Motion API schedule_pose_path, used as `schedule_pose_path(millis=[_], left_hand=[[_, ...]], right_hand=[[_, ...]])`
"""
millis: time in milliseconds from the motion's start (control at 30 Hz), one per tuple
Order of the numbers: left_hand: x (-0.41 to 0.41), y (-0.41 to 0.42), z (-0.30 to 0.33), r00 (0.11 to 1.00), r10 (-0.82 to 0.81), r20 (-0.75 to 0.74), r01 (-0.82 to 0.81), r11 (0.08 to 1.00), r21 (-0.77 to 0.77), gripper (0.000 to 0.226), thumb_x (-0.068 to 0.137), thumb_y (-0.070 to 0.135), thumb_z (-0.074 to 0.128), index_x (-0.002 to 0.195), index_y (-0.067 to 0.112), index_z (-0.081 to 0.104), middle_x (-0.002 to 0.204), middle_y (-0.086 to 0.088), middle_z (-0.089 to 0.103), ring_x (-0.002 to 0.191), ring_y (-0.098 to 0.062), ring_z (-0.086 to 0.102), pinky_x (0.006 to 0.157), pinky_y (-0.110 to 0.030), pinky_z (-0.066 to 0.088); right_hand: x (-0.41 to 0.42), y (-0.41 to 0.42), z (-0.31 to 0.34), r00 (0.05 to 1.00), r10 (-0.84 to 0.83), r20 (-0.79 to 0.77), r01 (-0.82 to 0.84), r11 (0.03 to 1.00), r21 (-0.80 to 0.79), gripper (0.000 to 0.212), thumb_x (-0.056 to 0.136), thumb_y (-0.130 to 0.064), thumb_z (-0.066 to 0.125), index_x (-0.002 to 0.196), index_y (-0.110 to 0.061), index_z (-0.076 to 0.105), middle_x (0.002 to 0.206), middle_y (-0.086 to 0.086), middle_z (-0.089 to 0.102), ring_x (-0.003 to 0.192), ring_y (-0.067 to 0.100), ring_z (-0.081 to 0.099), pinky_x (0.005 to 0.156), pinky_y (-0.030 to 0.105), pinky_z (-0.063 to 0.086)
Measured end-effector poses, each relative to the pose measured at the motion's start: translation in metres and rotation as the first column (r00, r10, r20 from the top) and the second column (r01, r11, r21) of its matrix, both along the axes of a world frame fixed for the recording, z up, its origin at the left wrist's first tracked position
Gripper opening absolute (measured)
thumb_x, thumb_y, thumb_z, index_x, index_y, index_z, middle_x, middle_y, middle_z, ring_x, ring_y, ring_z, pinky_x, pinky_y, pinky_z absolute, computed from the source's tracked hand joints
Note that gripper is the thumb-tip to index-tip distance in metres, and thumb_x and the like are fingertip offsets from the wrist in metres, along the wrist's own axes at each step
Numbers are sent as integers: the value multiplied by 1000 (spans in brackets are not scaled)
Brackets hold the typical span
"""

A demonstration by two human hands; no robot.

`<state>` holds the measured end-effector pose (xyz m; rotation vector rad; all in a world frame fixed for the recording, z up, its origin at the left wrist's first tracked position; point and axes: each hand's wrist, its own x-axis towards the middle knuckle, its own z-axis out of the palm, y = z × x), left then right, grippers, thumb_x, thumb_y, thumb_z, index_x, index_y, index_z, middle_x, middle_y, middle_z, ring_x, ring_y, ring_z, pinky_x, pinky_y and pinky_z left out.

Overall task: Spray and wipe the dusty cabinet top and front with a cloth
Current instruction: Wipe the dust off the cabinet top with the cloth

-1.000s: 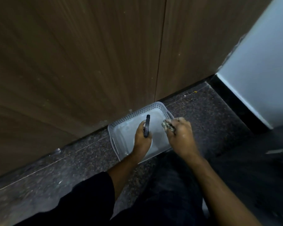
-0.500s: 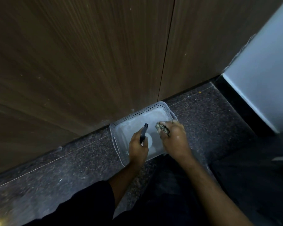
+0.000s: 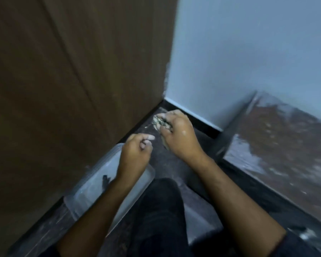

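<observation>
My right hand (image 3: 180, 138) grips a crumpled grey-green cloth (image 3: 160, 121) low above the dark floor, close to the corner where the brown wooden cabinet front (image 3: 67, 75) meets the wall. My left hand (image 3: 135, 154) hovers just left of it over the far end of a white perforated basket (image 3: 89, 188), fingers loosely curled and holding nothing. A dark slim piece, apparently the spray bottle's top (image 3: 105, 180), lies in the basket, partly hidden by my left forearm. The frame is motion-blurred.
A pale blue wall (image 3: 248, 52) with a black skirting stands to the right of the cabinet. A low brown wooden surface (image 3: 278, 145), streaked with pale dust, fills the right side. My dark-trousered knee (image 3: 159, 210) is below the hands on the speckled floor.
The view has swung right toward the corner. My left hand let go of the dark-topped bottle, which now lies in the basket. My right hand moved with the cloth toward the corner.
</observation>
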<state>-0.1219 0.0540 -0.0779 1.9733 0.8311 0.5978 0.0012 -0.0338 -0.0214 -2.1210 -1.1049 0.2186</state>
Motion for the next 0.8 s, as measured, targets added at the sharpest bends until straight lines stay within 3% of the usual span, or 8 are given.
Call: schedule_pose_path(millis=[33, 100, 233, 333, 433, 600, 700, 800], left_hand=[[15, -4, 16, 998, -56, -4, 56, 998, 16, 21, 89, 12, 58, 100, 24, 72, 96, 2, 65, 79, -7, 59, 72, -6, 43], [50, -20, 49, 982, -186, 30, 185, 982, 18, 18, 87, 19, 59, 95, 31, 70, 96, -1, 66, 80, -10, 61, 76, -16, 48], [98, -53, 97, 910, -398, 114, 404, 914, -35, 14, 84, 31, 59, 88, 38, 71, 90, 3, 73, 86, -18, 67, 79, -36, 54], [130, -88, 107, 858, -500, 117, 508, 860, -48, 17, 84, 30, 60, 94, 29, 74, 90, 9, 75, 85, -16, 69, 80, -35, 56], [156, -113, 99, 842, -538, 25, 539, 840, -58, 17, 89, 24, 63, 102, 25, 75, 99, 9, 74, 90, -9, 68, 86, -32, 56], [186, -132, 86, 857, -501, -120, 506, 863, 14, 26, 89, 23, 63, 114, 22, 71, 115, 2, 69, 101, -13, 63, 89, -23, 46], [196, -134, 86, 855, -498, -142, 512, 855, 82, 24, 88, 22, 63, 111, 23, 72, 113, 3, 67, 97, -11, 62, 86, -20, 45], [203, -134, 85, 834, -537, -129, 550, 827, 118, 21, 89, 20, 62, 106, 24, 73, 108, 5, 66, 91, -10, 61, 83, -21, 46]], right_hand=[[11, -9, 14, 999, -39, 20, 39, 999, 24, 22, 87, -21, 61, 104, -19, 74, 96, 5, 66, 96, 24, 58, 83, 27, 40], [34, -38, 44, 983, -153, 104, 145, 986, 76, 16, 85, -21, 62, 94, -14, 74, 86, 8, 66, 89, 27, 59, 75, 27, 34], [64, -95, 83, 937, -304, 174, 278, 948, 157, 16, 87, -13, 71, 102, -7, 76, 87, 3, 59, 88, 18, 55, 74, 24, 33], [90, -146, 88, 909, -356, 218, 345, 934, 88, 15, 89, -17, 71, 96, -5, 76, 88, 9, 71, 88, 22, 63, 72, 29, 39], [114, -184, 61, 876, -410, 252, 422, 906, 8, 7, 88, -13, 70, 83, -9, 74, 78, 6, 62, 79, 26, 59, 70, 33, 42], [119, -206, 13, 861, -429, 274, 471, 875, -113, 20, 98, -24, 60, 114, -16, 70, 110, 4, 54, 103, 24, 45, 91, 40, 45], [113, -214, 6, 866, -329, 377, 393, 913, -107, 27, 102, -32, 53, 125, -24, 66, 119, -1, 54, 105, 20, 43, 87, 39, 44], [151, -232, 4, 798, -451, 400, 541, 828, -147, 29, 101, -30, 52, 127, -25, 64, 126, 1, 54, 110, 23, 43, 88, 40, 42]])
